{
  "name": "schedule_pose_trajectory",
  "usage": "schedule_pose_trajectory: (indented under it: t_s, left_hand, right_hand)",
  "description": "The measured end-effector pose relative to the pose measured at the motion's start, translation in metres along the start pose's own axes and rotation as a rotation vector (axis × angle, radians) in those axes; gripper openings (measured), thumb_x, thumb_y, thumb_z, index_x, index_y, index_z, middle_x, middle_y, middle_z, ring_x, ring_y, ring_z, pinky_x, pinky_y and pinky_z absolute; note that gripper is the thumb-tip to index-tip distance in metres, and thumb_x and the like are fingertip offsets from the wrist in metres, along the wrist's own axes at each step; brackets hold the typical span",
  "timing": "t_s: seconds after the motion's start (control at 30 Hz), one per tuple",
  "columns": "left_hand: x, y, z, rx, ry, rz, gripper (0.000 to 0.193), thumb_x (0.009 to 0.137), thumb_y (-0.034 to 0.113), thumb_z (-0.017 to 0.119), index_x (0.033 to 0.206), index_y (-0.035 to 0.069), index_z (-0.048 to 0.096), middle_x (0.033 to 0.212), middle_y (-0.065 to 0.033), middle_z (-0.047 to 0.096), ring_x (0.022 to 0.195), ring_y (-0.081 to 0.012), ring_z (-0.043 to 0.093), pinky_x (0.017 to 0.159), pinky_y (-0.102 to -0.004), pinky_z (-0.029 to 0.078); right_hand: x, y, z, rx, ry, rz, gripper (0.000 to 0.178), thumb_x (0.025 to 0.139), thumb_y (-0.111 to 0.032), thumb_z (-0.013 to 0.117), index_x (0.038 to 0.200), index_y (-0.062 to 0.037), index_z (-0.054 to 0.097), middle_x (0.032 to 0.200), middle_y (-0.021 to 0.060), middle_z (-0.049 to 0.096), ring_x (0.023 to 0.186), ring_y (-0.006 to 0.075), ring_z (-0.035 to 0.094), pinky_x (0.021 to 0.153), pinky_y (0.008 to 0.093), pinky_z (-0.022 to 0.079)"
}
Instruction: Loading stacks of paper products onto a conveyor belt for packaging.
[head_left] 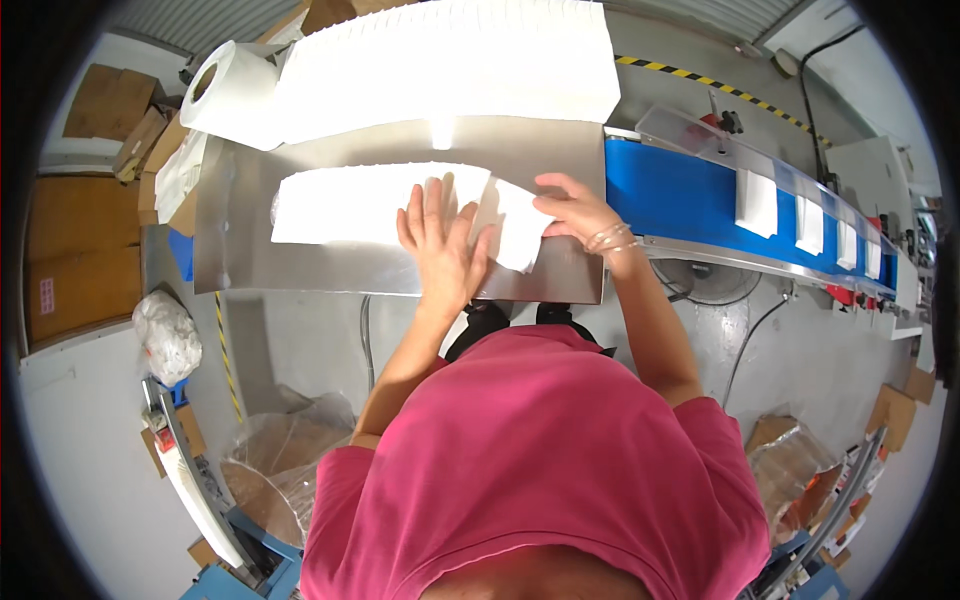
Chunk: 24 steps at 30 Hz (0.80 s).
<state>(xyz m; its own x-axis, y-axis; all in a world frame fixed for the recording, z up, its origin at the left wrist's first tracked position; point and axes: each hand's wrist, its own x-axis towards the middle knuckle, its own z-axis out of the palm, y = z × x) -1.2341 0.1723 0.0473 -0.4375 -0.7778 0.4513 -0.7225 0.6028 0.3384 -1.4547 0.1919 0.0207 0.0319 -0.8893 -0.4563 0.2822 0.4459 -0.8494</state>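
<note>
We're on a factory packing floor, a paper-goods line by the look of it. A steel surface (300, 270) carries a long white tissue stack (370, 205), with a bigger stack of white sheets (450, 60) at the far side and a large paper roll (225, 95) far left. Off to the right runs a blue conveyor belt (670, 195) carrying 4 white tissue packs (757, 203). Yellow-and-black hazard tape (700, 80) marks the grey concrete floor (310, 340), and cardboard cartons (80, 260) pile up on the left.

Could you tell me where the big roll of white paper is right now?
In the head view, the paper roll sits upper left, at the steel table's far-left corner.
</note>
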Motion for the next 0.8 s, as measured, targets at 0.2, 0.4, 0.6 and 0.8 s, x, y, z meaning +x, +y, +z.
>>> schedule_pose_trajectory:
  t_s: [0.2, 0.4, 0.6, 0.8]
  left_hand:
    - [0.000, -0.014, 0.001, -0.026, 0.073, -0.105, 0.043, 0.078, 0.003, 0.061, 0.120, 0.006, 0.057, 0.140, -0.0196, 0.035, 0.131, -0.0424, 0.028, 0.104, -0.0570, 0.022]
    - [-0.002, -0.015, 0.003, 0.032, 0.052, -0.024, 0.033, 0.078, 0.004, 0.062, 0.111, 0.009, 0.064, 0.138, -0.0169, 0.039, 0.130, -0.0418, 0.030, 0.104, -0.0581, 0.021]
    - [-0.001, -0.003, -0.006, 0.010, -0.022, 0.075, 0.024, 0.078, 0.016, 0.065, 0.102, 0.010, 0.066, 0.142, -0.0180, 0.034, 0.135, -0.0414, 0.023, 0.106, -0.0578, 0.014]
    - [-0.002, -0.026, -0.003, -0.024, 0.107, -0.082, 0.040, 0.079, 0.015, 0.066, 0.117, 0.006, 0.058, 0.142, -0.0212, 0.034, 0.132, -0.0444, 0.025, 0.104, -0.0575, 0.022]
  right_hand:
    - [-0.033, 0.041, -0.107, -0.005, 0.719, -0.367, 0.045, 0.082, -0.010, 0.060, 0.124, -0.0027, 0.045, 0.109, 0.0171, 0.057, 0.096, 0.0254, 0.060, 0.080, 0.0362, 0.053]
    - [-0.039, 0.003, -0.086, -1.328, 1.166, -0.603, 0.052, 0.084, -0.035, 0.063, 0.124, -0.0055, 0.047, 0.108, 0.0198, 0.061, 0.101, 0.0400, 0.059, 0.083, 0.0456, 0.047]
    - [0.001, -0.031, 0.058, -0.365, 0.233, 0.173, 0.073, 0.083, -0.050, 0.057, 0.133, -0.0025, 0.034, 0.093, 0.0185, 0.060, 0.087, 0.0271, 0.063, 0.062, 0.0348, 0.055]
    - [-0.005, 0.016, -0.035, -0.128, 0.642, -0.188, 0.054, 0.082, -0.012, 0.057, 0.131, -0.0004, 0.036, 0.096, 0.0096, 0.055, 0.083, 0.0188, 0.056, 0.068, 0.0335, 0.054]
